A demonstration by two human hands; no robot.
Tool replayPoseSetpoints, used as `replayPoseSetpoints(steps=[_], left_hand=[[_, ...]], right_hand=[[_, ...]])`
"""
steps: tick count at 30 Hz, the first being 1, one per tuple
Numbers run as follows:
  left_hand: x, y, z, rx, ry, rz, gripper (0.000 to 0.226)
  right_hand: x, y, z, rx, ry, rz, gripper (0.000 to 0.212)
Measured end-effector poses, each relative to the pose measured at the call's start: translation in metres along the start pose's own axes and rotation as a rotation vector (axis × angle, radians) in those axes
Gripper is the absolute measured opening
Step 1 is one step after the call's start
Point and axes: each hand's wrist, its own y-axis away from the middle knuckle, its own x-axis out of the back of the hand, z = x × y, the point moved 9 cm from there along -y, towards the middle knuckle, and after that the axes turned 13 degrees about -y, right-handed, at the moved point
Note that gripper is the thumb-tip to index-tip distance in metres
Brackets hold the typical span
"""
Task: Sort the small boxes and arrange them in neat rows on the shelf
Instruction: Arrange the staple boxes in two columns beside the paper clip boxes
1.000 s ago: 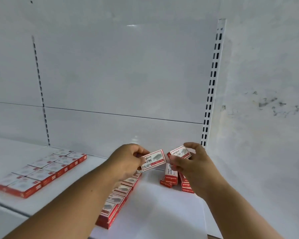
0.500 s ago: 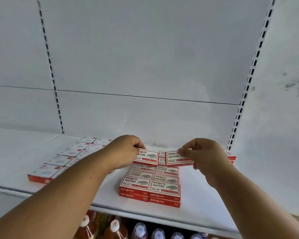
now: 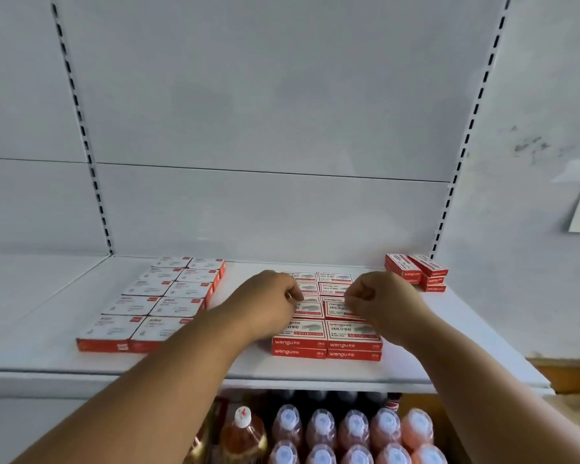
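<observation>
Two boxes are going down: your left hand (image 3: 268,301) pinches one box (image 3: 310,309) and your right hand (image 3: 380,299) pinches its neighbour (image 3: 340,309), fingers curled, both on the middle block (image 3: 327,336). Beside it, the left block (image 3: 161,299) lies in tidy rows on the shelf (image 3: 215,365). Only the loose pile (image 3: 416,271) at the back right looks unsorted, so you seem mostly done.
</observation>
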Motion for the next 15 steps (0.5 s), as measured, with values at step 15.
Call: replayPoseSetpoints(steps=[15], left_hand=[[0.005,0.006,0.013,-0.043,-0.233,0.094,0.025]], right_hand=[[-0.007,0.006,-0.005,0.027,-0.062,-0.121,0.007]])
